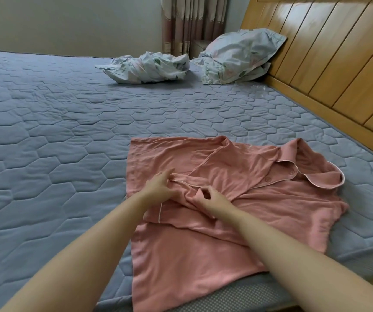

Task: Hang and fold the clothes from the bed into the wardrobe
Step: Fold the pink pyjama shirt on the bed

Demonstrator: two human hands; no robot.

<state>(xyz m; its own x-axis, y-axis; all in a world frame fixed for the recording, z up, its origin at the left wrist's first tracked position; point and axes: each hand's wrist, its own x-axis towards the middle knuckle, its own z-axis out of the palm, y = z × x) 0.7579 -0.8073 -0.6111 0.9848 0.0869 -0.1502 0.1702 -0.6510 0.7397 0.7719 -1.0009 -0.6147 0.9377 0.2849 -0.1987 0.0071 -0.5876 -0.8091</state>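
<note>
- My right hand is curled, thumb and forefinger pinching a small fold of the pink pyjama shirt near its middle.
- My left hand lies on the cloth just beside it, fingers nearly straight, tips touching the piped front edge; it presses rather than grips.
- The step, as I judge it, is squaring up the front panels before folding. To do it well I should hold the cloth flat with the left hand and draw the pinched fold outward with the right until the bunched ridge between my hands is gone.
- Line up the two front edges first; a crooked front will show in every later fold.
- The shirt lies face up on the bed, at the near corner by the wooden headboard, its hem draped over the bed's near edge.
- It is a soft, thin, salmon-pink fabric with white piping, a notched collar turned toward the headboard, and matching buttons partway down the front.
- It is creased throughout, and one sleeve is folded across the body under my hands.
- It looks limp and likely to slide, so slow smoothing should serve better than tugging.
</note>
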